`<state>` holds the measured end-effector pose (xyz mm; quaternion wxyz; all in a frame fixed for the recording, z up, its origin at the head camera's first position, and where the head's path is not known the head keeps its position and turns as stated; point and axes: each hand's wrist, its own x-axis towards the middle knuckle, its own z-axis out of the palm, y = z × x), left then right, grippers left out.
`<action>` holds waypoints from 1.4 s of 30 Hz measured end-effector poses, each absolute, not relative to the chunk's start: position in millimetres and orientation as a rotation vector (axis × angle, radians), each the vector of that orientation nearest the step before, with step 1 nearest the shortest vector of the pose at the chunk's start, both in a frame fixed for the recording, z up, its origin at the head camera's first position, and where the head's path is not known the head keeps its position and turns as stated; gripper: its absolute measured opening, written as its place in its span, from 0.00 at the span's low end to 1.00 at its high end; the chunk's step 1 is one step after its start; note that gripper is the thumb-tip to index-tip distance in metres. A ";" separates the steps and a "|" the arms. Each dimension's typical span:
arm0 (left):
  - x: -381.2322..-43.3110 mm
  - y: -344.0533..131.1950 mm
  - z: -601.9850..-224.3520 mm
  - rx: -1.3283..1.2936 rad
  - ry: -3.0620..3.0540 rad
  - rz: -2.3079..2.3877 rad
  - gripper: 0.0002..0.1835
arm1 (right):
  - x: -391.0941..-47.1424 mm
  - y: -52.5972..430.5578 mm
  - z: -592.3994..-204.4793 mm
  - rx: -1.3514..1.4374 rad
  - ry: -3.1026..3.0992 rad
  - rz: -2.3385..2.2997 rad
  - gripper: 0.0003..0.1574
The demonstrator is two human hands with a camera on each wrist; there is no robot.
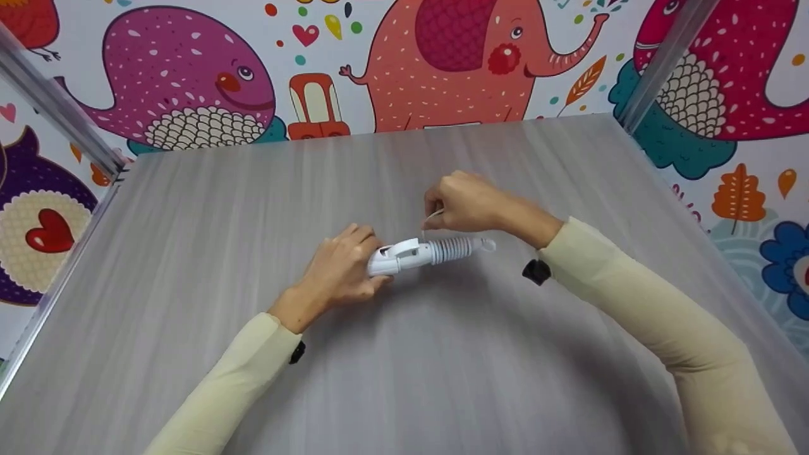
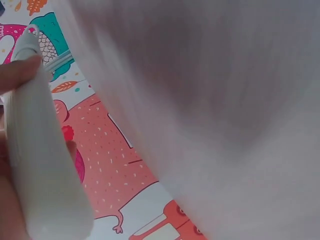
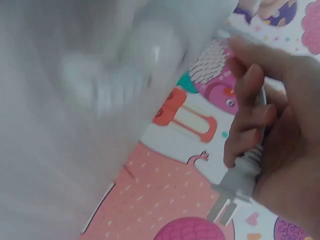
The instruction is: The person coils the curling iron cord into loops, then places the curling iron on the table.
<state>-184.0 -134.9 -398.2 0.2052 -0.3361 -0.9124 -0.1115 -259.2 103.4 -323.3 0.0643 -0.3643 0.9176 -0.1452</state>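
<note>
A white corded styling tool [image 1: 411, 254] lies across the middle of the grey table [image 1: 442, 366], its white cord coiled round the right half [image 1: 452, 248]. My left hand [image 1: 354, 260] grips the tool's left end; in the left wrist view the white body [image 2: 40, 150] fills the left edge with a finger [image 2: 15, 75] on it. My right hand [image 1: 445, 208] hovers just above the coil and pinches the cord's white two-pin plug [image 3: 235, 192], which my curled fingers [image 3: 250, 125] hold. The tool [image 3: 105, 75] shows only as a blur in the right wrist view.
Aluminium frame posts stand at the table's back left [image 1: 57, 104] and back right [image 1: 657, 63]. A wall with colourful cartoon animals [image 1: 455, 57] rises behind the far edge. Black wrist mounts [image 1: 536, 272] sit on both cream sleeves.
</note>
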 end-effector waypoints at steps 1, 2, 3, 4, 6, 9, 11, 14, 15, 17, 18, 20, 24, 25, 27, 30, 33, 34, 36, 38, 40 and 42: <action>-184.8 -134.8 -399.0 -0.911 -2.552 -0.313 0.22 | -256.2 103.3 -323.3 -1.089 2.786 -0.454 0.11; -185.7 -134.5 -399.8 -0.885 -2.558 -0.309 0.22 | -253.3 103.3 -323.4 -1.076 2.798 -0.474 0.11; -186.5 -134.1 -400.5 -0.858 -2.566 -0.304 0.22 | -250.8 103.3 -324.2 -1.061 2.807 -0.492 0.11; -187.2 -133.7 -401.2 -0.830 -2.572 -0.294 0.22 | -248.0 103.3 -325.1 -1.045 2.812 -0.514 0.12; -188.5 -132.7 -402.0 -0.768 -2.585 -0.280 0.22 | -242.1 102.8 -327.4 -1.006 2.819 -0.572 0.13; -189.3 -131.9 -401.3 -0.674 -2.616 -0.304 0.22 | -233.0 102.2 -331.3 -0.943 2.809 -0.688 0.13; -189.2 -131.6 -400.3 -0.621 -2.627 -0.336 0.22 | -228.1 102.8 -333.5 -0.889 2.784 -0.785 0.13; -187.9 -131.7 -399.0 -0.563 -2.627 -0.379 0.22 | -224.2 104.5 -337.3 -0.797 2.702 -0.932 0.14; -187.2 -131.5 -398.9 -0.546 -2.626 -0.387 0.23 | -223.6 105.0 -339.2 -0.767 2.668 -0.976 0.14; -185.8 -131.0 -399.1 -0.510 -2.629 -0.408 0.23 | -222.8 105.9 -343.9 -0.706 2.582 -1.063 0.14; -185.0 -130.6 -399.2 -0.493 -2.632 -0.418 0.23 | -222.6 106.3 -346.7 -0.683 2.538 -1.102 0.14; -183.6 -129.9 -399.7 -0.461 -2.639 -0.442 0.23 | -222.7 107.6 -352.7 -0.655 2.449 -1.180 0.14; -180.8 -129.6 -399.4 -0.420 -2.630 -0.483 0.22 | -224.0 111.3 -363.8 -0.639 2.304 -1.317 0.15; -180.2 -130.0 -399.4 -0.412 -2.625 -0.488 0.22 | -224.6 112.2 -366.5 -0.638 2.275 -1.342 0.16; -179.1 -131.2 -399.7 -0.395 -2.617 -0.497 0.23 | -225.4 113.7 -372.0 -0.636 2.228 -1.373 0.17; -178.1 -132.4 -400.9 -0.376 -2.615 -0.512 0.24 | -225.7 116.8 -382.0 -0.632 2.159 -1.383 0.19; -176.8 -133.1 -400.6 -0.364 -2.635 -0.569 0.25 | -226.6 120.1 -394.4 -0.638 2.065 -1.408 0.22; -176.6 -133.1 -400.4 -0.358 -2.644 -0.592 0.25 | -227.2 121.6 -398.7 -0.639 2.028 -1.423 0.23; -176.4 -132.7 -398.7 -0.344 -2.663 -0.646 0.26 | -228.8 124.4 -406.6 -0.625 1.936 -1.474 0.26; -176.4 -132.1 -396.8 -0.333 -2.678 -0.687 0.26 | -230.4 126.4 -412.2 -0.613 1.840 -1.526 0.29; -176.4 -131.5 -395.0 -0.329 -2.691 -0.712 0.27 | -232.9 128.3 -416.3 -0.619 1.763 -1.548 0.31; -176.0 -130.4 -392.3 -0.336 -2.703 -0.745 0.27 | -236.7 129.9 -419.4 -0.667 1.737 -1.529 0.32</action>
